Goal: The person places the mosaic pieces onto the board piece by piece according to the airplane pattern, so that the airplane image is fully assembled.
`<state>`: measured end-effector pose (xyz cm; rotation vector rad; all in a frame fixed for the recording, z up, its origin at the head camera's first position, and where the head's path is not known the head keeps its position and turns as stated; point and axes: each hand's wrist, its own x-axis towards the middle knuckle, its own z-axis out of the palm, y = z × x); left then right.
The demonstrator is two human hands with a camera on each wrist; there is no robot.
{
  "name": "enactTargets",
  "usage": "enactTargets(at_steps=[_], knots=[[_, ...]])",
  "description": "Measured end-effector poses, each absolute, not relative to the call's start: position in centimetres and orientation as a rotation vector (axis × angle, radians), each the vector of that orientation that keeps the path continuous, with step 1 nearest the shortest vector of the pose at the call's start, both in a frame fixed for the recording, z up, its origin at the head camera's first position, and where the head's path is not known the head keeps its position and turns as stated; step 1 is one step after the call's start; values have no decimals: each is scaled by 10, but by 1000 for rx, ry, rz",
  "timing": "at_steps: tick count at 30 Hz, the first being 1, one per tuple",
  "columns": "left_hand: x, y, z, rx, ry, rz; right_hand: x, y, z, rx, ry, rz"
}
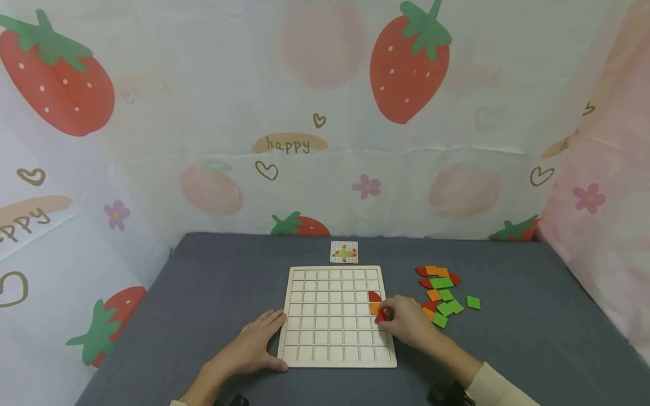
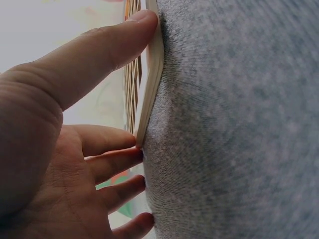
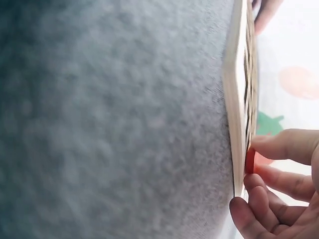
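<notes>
A wooden grid board [image 1: 330, 324] lies flat on the table. My left hand [image 1: 256, 341] rests at its left side, fingers and thumb extended, with the thumb on the front left corner in the left wrist view. On the board's right edge column sit a red quarter-round tile [image 1: 374, 296] and, just below it, an orange square tile [image 1: 374, 308]. My right hand [image 1: 408, 322] pinches another red tile [image 1: 380, 317] between thumb and fingers, right below the orange one. The right wrist view shows this red tile [image 3: 250, 160] held at the board's surface.
Right of the board lie several loose tiles in red, orange and green [image 1: 440, 283]; one green square [image 1: 473, 303] lies apart. A small pattern card [image 1: 344, 252] is behind the board. A grey cloth [image 1: 228, 282] covers the table, and a strawberry-print curtain [image 1: 325, 113] hangs around it.
</notes>
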<state>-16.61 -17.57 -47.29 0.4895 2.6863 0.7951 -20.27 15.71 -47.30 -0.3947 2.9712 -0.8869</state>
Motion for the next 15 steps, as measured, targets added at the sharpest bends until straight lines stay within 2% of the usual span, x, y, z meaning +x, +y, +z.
enactTargets(at_steps=[15], knots=[[-166, -175, -473, 472, 2679, 803, -205, 155, -472, -399, 3008, -887]])
